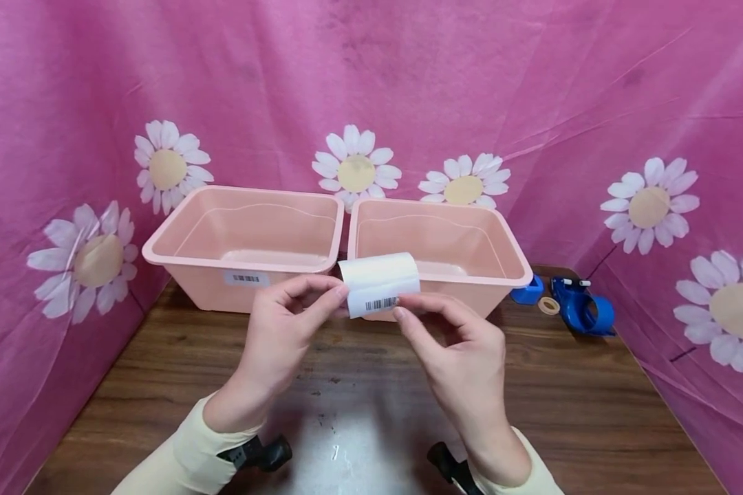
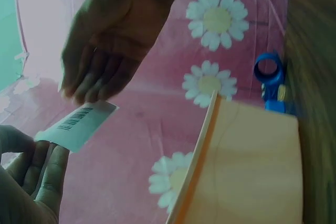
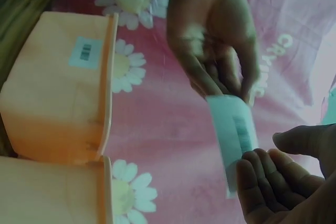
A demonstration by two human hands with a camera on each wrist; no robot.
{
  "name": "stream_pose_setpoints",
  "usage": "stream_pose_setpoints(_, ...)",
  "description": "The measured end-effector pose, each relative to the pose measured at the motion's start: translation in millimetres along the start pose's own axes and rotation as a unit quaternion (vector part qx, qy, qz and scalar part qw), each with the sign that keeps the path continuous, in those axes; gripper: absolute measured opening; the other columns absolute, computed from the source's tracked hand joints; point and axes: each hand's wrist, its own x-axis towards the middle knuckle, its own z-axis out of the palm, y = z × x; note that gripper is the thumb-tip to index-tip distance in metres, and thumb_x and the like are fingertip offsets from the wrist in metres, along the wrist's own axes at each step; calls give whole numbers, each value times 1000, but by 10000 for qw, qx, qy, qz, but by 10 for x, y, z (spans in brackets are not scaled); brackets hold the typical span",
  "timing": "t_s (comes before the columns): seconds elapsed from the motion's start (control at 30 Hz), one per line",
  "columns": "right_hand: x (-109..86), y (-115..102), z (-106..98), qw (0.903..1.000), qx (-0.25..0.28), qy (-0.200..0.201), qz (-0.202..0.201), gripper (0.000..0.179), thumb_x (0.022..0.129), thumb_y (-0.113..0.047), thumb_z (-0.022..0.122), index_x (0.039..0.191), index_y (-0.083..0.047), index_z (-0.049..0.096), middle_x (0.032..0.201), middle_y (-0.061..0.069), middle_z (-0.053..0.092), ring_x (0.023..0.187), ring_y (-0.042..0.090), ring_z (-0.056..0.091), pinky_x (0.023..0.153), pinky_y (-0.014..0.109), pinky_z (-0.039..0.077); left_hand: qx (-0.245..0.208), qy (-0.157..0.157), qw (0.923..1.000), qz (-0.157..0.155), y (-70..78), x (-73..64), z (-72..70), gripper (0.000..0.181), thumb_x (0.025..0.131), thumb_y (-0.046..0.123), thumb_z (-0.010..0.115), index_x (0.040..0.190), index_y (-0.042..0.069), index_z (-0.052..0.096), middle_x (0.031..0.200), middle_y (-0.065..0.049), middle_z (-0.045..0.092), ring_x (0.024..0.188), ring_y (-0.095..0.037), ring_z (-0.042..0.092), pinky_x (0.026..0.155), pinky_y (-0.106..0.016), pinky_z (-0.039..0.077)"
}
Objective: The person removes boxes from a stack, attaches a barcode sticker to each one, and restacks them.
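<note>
A white barcode label (image 1: 380,275) is held up in front of the two pink bins, its surface slightly curved. My left hand (image 1: 281,337) pinches its left edge between thumb and fingers. The fingertips of my right hand (image 1: 464,357) touch the label near the right end of the barcode. In the right wrist view, the thumb (image 3: 296,140) of that hand stands apart from the label. A similar barcode label (image 1: 246,278) sits on the front of the left pink bin (image 1: 204,285). Behind the held label, the front of the right pink bin (image 1: 458,292) is partly hidden.
Right of the bins, a blue tape dispenser (image 1: 585,313) lies on the wooden table (image 1: 532,399), with a small tan ring (image 1: 548,306) and another blue object (image 1: 528,291) beside it. Pink flowered cloth (image 1: 470,82) surrounds the table at the back and sides.
</note>
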Motion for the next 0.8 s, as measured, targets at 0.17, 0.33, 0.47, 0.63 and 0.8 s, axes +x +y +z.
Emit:
stream_pose_setpoints(0.17, -59, 32, 69, 9993, 105, -228, -261, 22, 92, 3, 89, 111, -7, 89, 108, 5, 87, 105, 12, 81, 94, 23, 66, -121, -347, 9993, 34, -9, -69, 37, 19, 99, -9, 77, 110, -24, 73, 89, 5, 82, 80, -11, 80, 81, -30, 71)
stream_pose_setpoints(0.33, -95, 41, 95, 9982, 312, -459, -247, 17, 93, 3, 88, 108, -5, 88, 106, 7, 87, 100, 15, 82, 92, 26, 67, 74, -626, 9979, 162, -10, -93, 28, 17, 99, -5, 79, 107, -18, 76, 85, 7, 81, 81, -8, 77, 80, -25, 68)
stream_pose_setpoints(0.47, -110, 41, 110, 9974, 284, -541, -373, 17, 93, 3, 88, 109, -4, 88, 106, 9, 87, 98, 13, 82, 91, 26, 67, 368, -788, 9956, 347, -20, -96, 18, 11, 98, -2, 80, 105, -11, 80, 88, 10, 81, 84, -6, 76, 79, -22, 65)
stream_pose_setpoints(0.63, -123, 35, 128, 9971, 260, -533, -474, 19, 92, 4, 88, 109, -5, 88, 106, 9, 87, 97, 9, 81, 90, 24, 67, 803, -738, 9913, 730, -47, -113, 28, 5, 97, -2, 82, 102, -3, 84, 94, 6, 82, 86, -6, 75, 78, -21, 64)
stream_pose_setpoints(0.8, -132, 33, 146, 9970, 239, -464, -573, 20, 91, 4, 90, 108, -5, 88, 106, 9, 87, 97, 9, 81, 89, 26, 68, 944, -640, 9870, 1129, -79, -140, 53, 8, 94, -6, 83, 99, 0, 85, 96, -12, 82, 86, -7, 74, 77, -22, 66)
